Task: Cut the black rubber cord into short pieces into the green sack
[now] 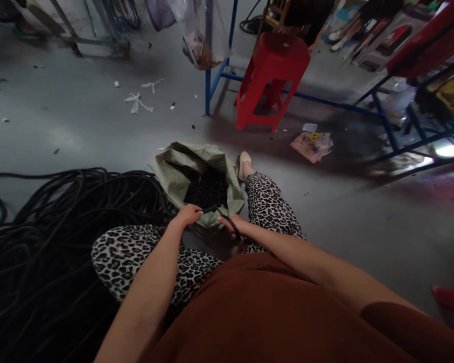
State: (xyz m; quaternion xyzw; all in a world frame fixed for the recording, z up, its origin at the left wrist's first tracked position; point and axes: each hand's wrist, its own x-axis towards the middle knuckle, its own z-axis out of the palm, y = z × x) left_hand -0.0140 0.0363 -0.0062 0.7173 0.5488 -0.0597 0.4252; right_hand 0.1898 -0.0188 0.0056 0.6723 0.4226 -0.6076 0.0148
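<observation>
My left hand (189, 215) is closed on the end of a black rubber hose (209, 208), just above the near rim of a green woven sack (170, 174). My right hand (240, 225) is closed around what look like black-handled scissors (230, 222), their tip meeting the hose over the rim. Small black pieces (206, 192) fill the lower part of the open sack, which stands between my legs. A large tangled heap of black hose (79, 206) lies on the floor to the left. Its link to the held piece is hidden.
A red plastic stool (274, 75) stands ahead beside a blue metal frame (208, 96) with a clear bag (202, 45) hanging from it. Plastic packaging (312, 146) and white scraps (136, 102) litter the floor. Another person's legs (346, 33) show at the upper right.
</observation>
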